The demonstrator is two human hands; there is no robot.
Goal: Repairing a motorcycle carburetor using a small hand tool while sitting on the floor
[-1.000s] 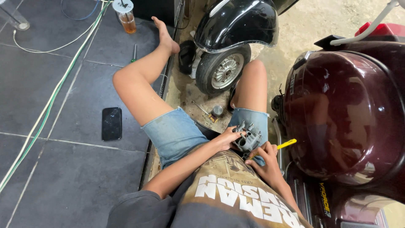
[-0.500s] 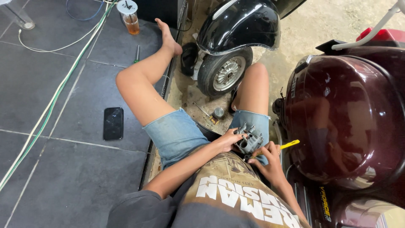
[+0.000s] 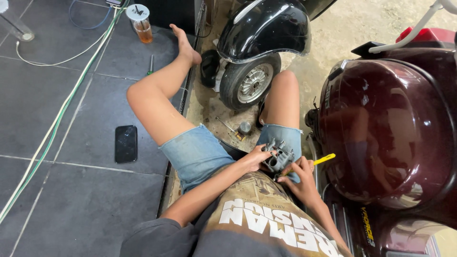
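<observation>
At lower centre of the frame, our left hand (image 3: 253,159) grips a grey cast-metal carburettor body (image 3: 278,156) over our lap; our right hand (image 3: 299,178) is closed around a yellow-handled screwdriver (image 3: 322,159) set against it.

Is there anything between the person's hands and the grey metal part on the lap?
Nothing visible. The left hand already grips the grey metal part, and the right hand brings a yellow-handled tool against it.

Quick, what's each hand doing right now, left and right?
Left hand: closed on the grey metal engine part.
Right hand: closed on the yellow-handled screwdriver.
</observation>
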